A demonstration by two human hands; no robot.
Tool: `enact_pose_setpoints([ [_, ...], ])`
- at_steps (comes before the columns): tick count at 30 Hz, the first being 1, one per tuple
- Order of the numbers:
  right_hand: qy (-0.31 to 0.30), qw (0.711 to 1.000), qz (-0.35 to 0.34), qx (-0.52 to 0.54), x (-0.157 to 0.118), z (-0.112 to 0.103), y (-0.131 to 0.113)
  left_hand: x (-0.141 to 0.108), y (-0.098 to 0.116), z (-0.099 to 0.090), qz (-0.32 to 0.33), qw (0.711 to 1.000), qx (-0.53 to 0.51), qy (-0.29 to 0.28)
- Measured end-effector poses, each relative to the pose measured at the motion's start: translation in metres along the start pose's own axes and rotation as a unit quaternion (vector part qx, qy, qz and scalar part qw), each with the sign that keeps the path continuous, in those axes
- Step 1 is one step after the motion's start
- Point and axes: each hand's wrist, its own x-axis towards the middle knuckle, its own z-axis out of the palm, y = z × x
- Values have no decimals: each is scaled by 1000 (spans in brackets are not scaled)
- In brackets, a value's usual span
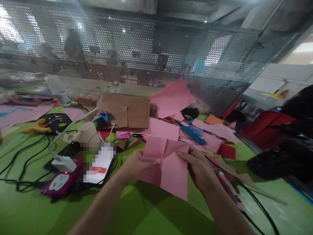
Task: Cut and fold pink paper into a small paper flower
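A roughly square pink sheet of paper (173, 169), unfolded and slightly bent along crossing creases, was held at both side edges above the green tabletop (146, 213).

Behind a green tabletop (146, 215), a grey perforated metal screen (137, 42); glaring through it at far left, white light (7, 26); overhead, dim grey ceiling (181, 11); at right, pale panels (278, 76).
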Motion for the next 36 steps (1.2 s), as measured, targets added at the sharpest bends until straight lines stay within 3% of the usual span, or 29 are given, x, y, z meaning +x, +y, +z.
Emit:
enact_pose_setpoints([
  [3, 6, 1000, 1, 15, 1, 1, 0, 3, -5, -3, 11, 1000, 20, -1],
  [8, 34, 998, 5, 54, 2, 4, -3, 2, -5, -5, 1, 998, -54, -40],
  [13, 46, 997, -7, 56, 2, 3, -5, 2, -3, -6, 2, 999, -34, -4],
  [20, 7, 997, -7, -75, 2, -5, -9, 0, 4, -10, 19, 999, 33, 18],
  [24, -4, 998, 8, -59, 3, -6, -8, 0, 5, -13, 9, 1000, 16, 23],
  [31, -11, 999, 10, -33, 5, -6, -5, 1, 8, -16, 49, 995, 68, 55],
  [36, 39, 999, 6, -6, 6, -6, -9, -5, 14, -19, 67, 995, 67, 11],
])
